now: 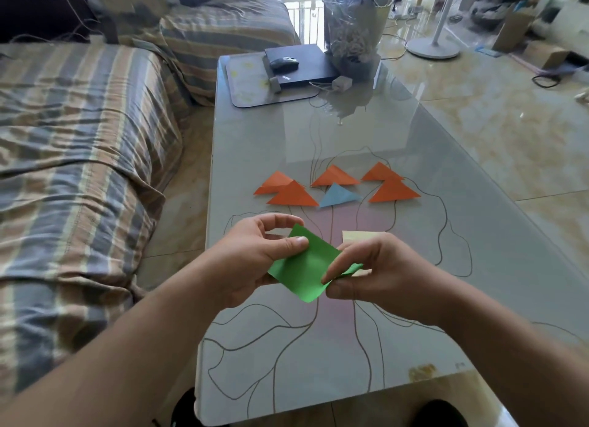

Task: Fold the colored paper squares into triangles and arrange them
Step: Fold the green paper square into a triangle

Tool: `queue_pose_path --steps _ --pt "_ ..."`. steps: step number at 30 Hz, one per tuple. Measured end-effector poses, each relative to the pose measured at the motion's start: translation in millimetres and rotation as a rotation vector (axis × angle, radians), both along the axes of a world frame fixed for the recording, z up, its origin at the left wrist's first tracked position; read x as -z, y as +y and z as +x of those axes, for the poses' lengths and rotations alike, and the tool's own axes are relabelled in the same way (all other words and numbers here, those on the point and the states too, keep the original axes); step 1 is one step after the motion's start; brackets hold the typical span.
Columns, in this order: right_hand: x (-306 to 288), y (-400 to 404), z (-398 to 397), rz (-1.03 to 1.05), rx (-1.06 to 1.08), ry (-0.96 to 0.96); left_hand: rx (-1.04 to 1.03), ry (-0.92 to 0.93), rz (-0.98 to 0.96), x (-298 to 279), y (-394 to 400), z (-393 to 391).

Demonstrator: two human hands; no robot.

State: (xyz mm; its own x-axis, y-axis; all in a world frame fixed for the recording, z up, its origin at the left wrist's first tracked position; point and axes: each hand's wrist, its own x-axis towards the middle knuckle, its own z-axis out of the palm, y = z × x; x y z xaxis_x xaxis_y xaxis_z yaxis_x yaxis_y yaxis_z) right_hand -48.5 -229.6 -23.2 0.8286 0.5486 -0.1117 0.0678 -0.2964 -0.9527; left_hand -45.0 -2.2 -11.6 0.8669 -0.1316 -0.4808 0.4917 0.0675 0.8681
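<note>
I hold a green paper square point(302, 264) above the glass table point(414, 203). My left hand point(258, 254) pinches its left corner with the thumb on top. My right hand point(373, 273) pinches the right corner, which curls up. Farther out on the table lie several orange folded triangles point(291, 195) in a row, with one blue triangle point(338, 195) among them. A pale yellow paper point(360, 235) lies flat behind my right hand, partly hidden by it.
A striped sofa point(79, 159) runs along the table's left side. At the far end stand a black laptop point(302, 65) with a mouse on it, a tray and a wrapped bouquet bucket point(353, 28). A fan base stands on the floor to the right.
</note>
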Motion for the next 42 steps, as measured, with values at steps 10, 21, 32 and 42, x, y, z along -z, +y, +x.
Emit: queue_pose_path --steps 10,21,32,42 --pt "1 9 0 0.167 0.234 0.261 -0.003 -0.026 0.01 2 -7 -9" --pt "-8 0 5 0.224 0.203 0.303 0.024 -0.076 0.108 -2 -8 -13" --pt "3 0 7 0.074 0.19 0.257 0.056 0.05 0.02 -2 -7 -14" --pt "-3 3 10 0.109 0.328 0.308 0.06 0.05 -0.02 -2 -14 -18"
